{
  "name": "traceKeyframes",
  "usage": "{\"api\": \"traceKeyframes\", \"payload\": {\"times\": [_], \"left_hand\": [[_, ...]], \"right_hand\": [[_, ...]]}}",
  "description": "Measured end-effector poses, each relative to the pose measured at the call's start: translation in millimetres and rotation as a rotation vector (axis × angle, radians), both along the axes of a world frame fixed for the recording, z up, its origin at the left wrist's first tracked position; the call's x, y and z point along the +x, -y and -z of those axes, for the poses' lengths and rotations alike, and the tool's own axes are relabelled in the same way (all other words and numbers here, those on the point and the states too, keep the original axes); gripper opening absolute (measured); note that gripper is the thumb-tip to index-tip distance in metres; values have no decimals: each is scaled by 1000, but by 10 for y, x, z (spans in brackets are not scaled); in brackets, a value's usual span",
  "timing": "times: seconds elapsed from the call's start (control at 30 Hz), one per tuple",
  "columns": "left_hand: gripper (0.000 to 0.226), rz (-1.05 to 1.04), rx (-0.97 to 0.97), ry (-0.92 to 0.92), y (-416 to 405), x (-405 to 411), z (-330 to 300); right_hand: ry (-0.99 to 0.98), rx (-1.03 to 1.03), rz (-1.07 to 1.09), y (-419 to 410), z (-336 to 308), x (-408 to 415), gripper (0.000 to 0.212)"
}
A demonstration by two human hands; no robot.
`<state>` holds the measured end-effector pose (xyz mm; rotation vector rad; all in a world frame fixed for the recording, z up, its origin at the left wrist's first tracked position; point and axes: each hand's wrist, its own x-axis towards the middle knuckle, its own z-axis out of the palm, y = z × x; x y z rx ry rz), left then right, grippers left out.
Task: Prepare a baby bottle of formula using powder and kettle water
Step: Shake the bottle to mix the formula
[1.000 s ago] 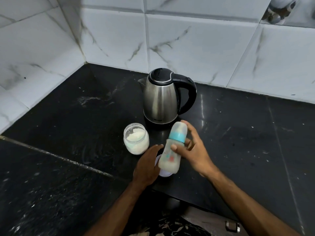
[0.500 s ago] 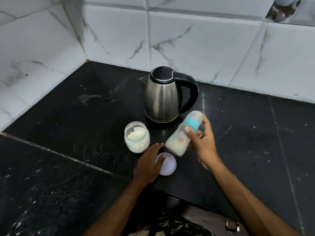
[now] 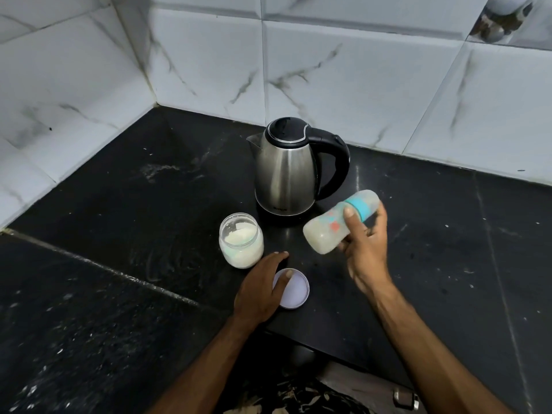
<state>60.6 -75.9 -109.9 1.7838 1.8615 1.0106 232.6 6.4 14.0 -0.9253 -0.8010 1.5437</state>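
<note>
Bottle [image 3: 337, 227]: gripped by right hand [image 3: 366, 249], now tipped further sideways right of kettle [image 3: 286, 171]; mixing by shaking.
Left hand [image 3: 263, 286]: relaxed, still resting on lid [image 3: 294, 289].

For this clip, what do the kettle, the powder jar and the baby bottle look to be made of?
Kettle: brushed stainless steel body with soft reflections; glossy black handle and lid, likely plastic.
Powder jar: clear and shiny, powder visible through the wall; glass or plastic, cannot tell.
Baby bottle: translucent, cloudy, probably plastic, with an opaque teal collar. The right hand grips it.
</note>
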Motion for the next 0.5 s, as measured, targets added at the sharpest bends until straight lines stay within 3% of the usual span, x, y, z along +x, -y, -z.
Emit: {"api": "traceKeyframes", "payload": {"times": [0.17,0.23,0.37,0.43,0.5], "left_hand": [[45,31,-44,40,-28,-36,44],[50,17,-16,31,-12,-30,37],[61,5,-16,2,4,0,-21],[58,3,-21,1,-5,-5,-22],[46,14,-35,16,-16,-31,11]], "right_hand": [[299,140,-378,298,128,-23,78],[262,119,-282,213,64,-4,76],[7,-4,56,-62,-17,33,60],[24,-8,2,15,32,-11,65],[159,42,-198,187,126,-66,72]]}}
